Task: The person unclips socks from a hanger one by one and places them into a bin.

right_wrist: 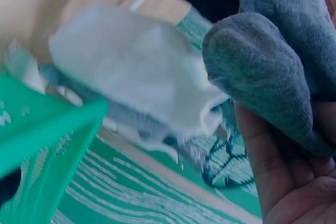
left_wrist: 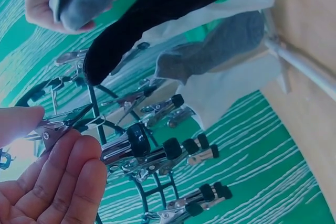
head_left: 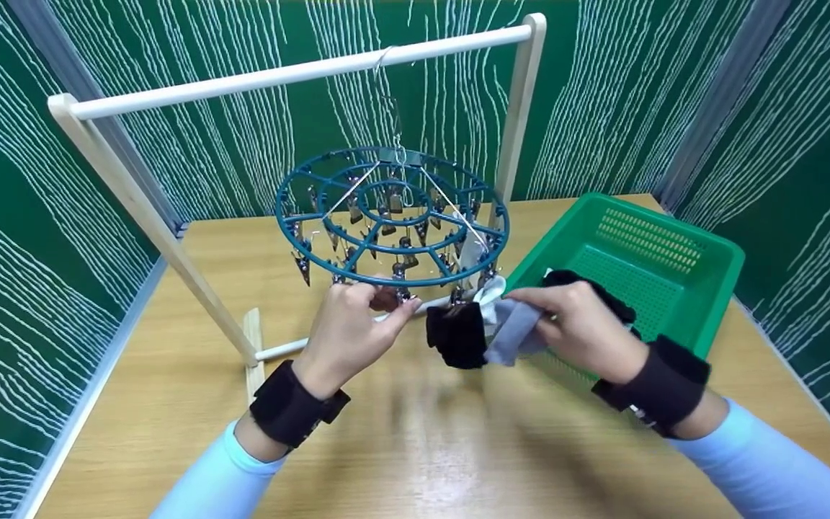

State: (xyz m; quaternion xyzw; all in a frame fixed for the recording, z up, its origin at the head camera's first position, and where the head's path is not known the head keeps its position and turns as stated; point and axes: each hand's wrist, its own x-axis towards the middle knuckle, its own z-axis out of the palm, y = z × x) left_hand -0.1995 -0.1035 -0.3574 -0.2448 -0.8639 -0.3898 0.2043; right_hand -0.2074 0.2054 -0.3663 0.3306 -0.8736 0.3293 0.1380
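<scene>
My left hand (head_left: pixel 346 331) pinches a metal clip (left_wrist: pixel 50 132) at the front rim of a round green clip hanger (head_left: pixel 374 281), thumb on one side and fingers on the other. A grey sock (head_left: pixel 518 328) is gripped in my right hand (head_left: pixel 581 328), just right of the hanger; it looks folded over in the right wrist view. Between the hands a black sock (head_left: pixel 456 337) hangs from the rim. Beyond it, the left wrist view shows white socks (left_wrist: pixel 233 90) and another grey sock (left_wrist: pixel 231 43) hanging. Several other clips (left_wrist: pixel 205 155) hold nothing.
The hanger hooks over the white bar (head_left: pixel 300 71) of a wooden stand (head_left: pixel 163 223). On the table (head_left: pixel 415 461), at the right, sits a green basket (head_left: pixel 717 288) with dark cloth (head_left: pixel 595 288) inside. Green walls with white streaks (head_left: pixel 602 94) enclose the table.
</scene>
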